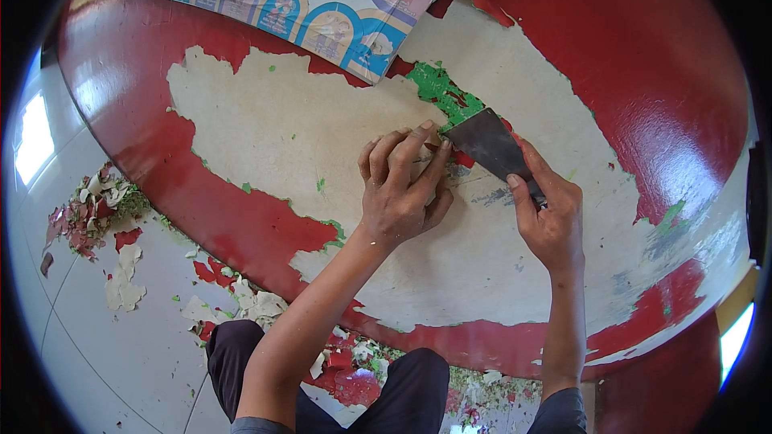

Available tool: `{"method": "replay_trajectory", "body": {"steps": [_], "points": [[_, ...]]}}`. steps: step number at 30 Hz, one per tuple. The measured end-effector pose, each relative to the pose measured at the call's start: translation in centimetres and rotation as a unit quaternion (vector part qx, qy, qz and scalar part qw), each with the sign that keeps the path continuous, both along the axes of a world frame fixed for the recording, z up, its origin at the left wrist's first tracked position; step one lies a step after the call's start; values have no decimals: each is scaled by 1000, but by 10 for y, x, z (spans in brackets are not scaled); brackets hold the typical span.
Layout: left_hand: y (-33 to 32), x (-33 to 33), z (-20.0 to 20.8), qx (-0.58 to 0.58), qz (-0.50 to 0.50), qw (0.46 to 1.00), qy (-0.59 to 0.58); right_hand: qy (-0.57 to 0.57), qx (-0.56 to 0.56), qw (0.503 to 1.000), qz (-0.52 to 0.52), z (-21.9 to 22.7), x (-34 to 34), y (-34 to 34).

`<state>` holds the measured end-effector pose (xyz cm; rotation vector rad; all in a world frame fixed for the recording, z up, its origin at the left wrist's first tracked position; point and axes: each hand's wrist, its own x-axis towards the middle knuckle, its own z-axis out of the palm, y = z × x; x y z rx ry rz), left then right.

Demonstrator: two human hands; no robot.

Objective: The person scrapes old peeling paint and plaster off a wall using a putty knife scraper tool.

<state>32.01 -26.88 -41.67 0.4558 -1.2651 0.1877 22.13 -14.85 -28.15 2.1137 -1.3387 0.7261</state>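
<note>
Starting nearest: the person's dark-trousered knees (402,386) sit over a pale tiled floor (121,354) littered with red and cream paint flakes (96,213), more of them heaped along the wall's foot.

Next up are the hands. The left hand (400,193) is curled narrow, fingertips pressed onto the wall right at the edge of the blade, pinching or steadying a bit of loose paint there; I can't tell if there's actually a flake between the fingers. The right hand (551,221) is closed around the handle of a putty knife (490,145), index finger laid along it, with the dark steel blade angled up-left against the wall, its tip at a green paint patch (442,92).

Handling-wise, the scraper looks light and stiff, with a thin blade that probably flexes a little near the edge. I'd grip low on the handle, like here, and keep the other fingers off the blade edge. The paint looks brittle and seems to come off in thin, fragile chips.

Further out, the stripped cream plaster (305,128) spreads across the middle, ringed by glossy red paint (627,48). At the top there's a colourful illustrated border strip (322,20).
</note>
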Motion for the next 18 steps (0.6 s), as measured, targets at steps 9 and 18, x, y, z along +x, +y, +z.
{"method": "replay_trajectory", "body": {"steps": [9, 18], "points": [[0, -1, -1, -15, -14, 1000, 10, -12, 31, 999, 18, 3, 0, 4], [-1, 0, -7, -60, -47, 997, 20, 7, 26, 1000, 7, 1, -12, 12]]}}
